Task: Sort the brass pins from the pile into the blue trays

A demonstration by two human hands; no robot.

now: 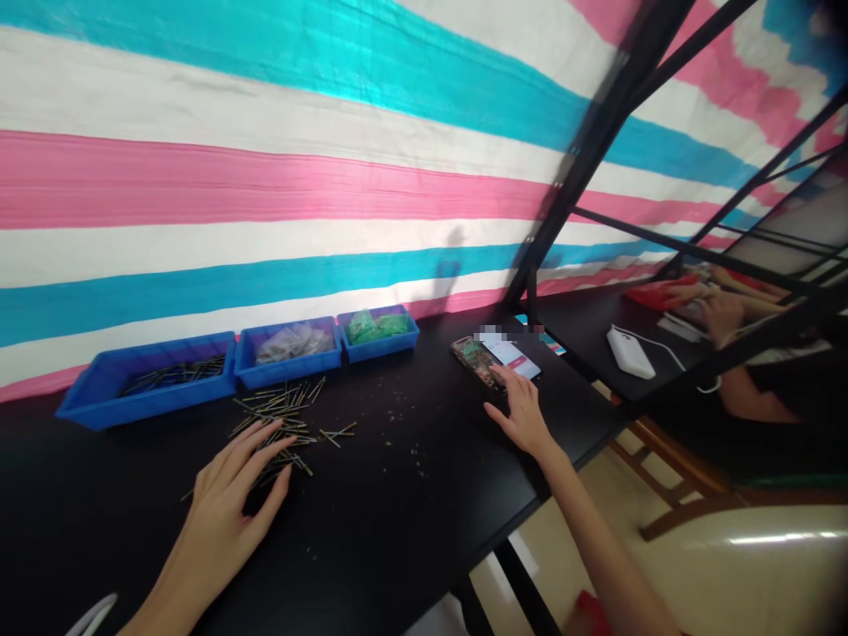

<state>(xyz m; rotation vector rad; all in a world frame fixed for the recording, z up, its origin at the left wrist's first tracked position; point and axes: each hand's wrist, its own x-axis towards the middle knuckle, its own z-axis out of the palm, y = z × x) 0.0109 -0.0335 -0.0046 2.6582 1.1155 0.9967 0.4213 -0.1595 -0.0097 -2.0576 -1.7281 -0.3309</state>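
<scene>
My left hand (229, 495) is spread over a loose pile of thin metal rods (282, 411) on the black table (397, 495); nothing is visibly held in it. Two phones lie farther right, a dark one (478, 362) beside one with a bright screen (513, 353). At their near edge is my right hand (520, 411), fingers apart, a fingertip at or just above the phones. Behind the rods stand three blue bins: the left one (152, 406) has more rods, the middle one (291, 371) clear plastic bags, the right one (384, 352) green bags.
A striped sheet (278, 190) hangs behind the table. Black metal frame bars (576, 168) rise at the right. Beyond them, another person's hands (719, 309) are over a second table with a white device (631, 353) and cable. A wooden chair (669, 459) stands below.
</scene>
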